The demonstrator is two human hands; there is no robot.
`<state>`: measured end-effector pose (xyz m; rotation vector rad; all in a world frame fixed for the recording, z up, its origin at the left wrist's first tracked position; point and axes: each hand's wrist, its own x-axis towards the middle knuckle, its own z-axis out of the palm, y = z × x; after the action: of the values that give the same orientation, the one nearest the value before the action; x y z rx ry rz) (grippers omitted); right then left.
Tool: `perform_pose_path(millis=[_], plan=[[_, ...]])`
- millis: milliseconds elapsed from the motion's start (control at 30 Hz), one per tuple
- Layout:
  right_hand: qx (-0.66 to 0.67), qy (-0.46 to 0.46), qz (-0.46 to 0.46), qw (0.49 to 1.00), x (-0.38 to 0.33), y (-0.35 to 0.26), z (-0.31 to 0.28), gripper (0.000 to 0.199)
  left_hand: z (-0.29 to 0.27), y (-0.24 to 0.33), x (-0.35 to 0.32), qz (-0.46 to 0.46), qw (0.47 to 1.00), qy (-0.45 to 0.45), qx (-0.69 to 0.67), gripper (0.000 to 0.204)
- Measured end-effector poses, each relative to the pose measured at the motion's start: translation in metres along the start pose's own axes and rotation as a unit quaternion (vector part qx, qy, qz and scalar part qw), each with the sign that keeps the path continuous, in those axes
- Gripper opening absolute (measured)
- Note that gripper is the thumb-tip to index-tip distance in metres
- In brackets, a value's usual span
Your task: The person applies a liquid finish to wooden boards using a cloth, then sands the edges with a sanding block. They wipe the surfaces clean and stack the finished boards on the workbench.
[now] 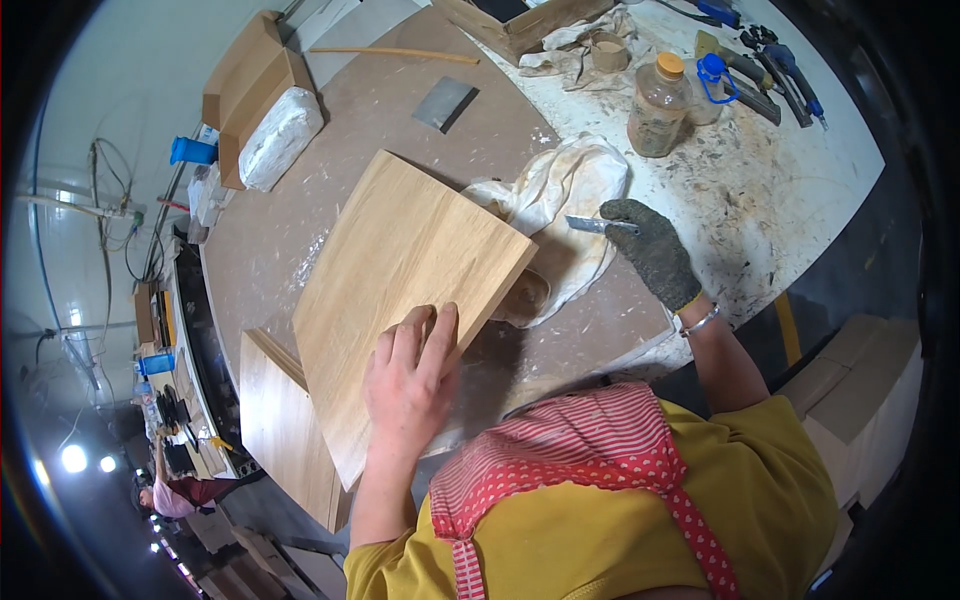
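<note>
A pale wooden panel [410,235] with a slightly curved far edge lies at an angle over the table in front of me. My left hand [412,370], bare, rests on its near part with the fingers stretched and a little apart; the thumb is hidden. To the right, my right hand [655,255] wears a dark, dirty work glove and is closed on a slim metal utility knife [598,225] pointing left. Under the knife lies a stained white cloth [580,185]. A round container [526,298] stands partly hidden beside the panel's right edge.
More wooden panels [285,420] are at the left near edge. At the back are a grey plate [445,104], a cardboard box [250,80] and a wrapped white bundle [282,138]. An orange-capped bottle [658,108] and several tools [770,80] stand right. A person [185,495] is far left.
</note>
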<state>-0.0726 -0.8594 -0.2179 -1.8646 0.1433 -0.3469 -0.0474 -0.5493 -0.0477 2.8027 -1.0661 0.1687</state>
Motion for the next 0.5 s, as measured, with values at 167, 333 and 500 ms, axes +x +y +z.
perform_pose_path(millis=[167, 333, 500], plan=[[0.001, -0.005, 0.067, 0.998, 0.005, 0.001, -0.004, 0.028, -0.003, -0.002, 0.007, 0.015, 0.999, 0.023, 0.025, 0.052], [-0.122, -0.056, -0.051, 0.99, -0.004, -0.014, -0.019, 0.041, 0.008, -0.002, 0.007, -0.002, 1.0, 0.023, 0.019, 0.048], [-0.359, 0.018, -0.198, 0.912, -0.009, -0.057, -0.03, 0.044, 0.018, -0.006, -0.002, 0.003, 0.999, 0.038, -0.003, 0.051]])
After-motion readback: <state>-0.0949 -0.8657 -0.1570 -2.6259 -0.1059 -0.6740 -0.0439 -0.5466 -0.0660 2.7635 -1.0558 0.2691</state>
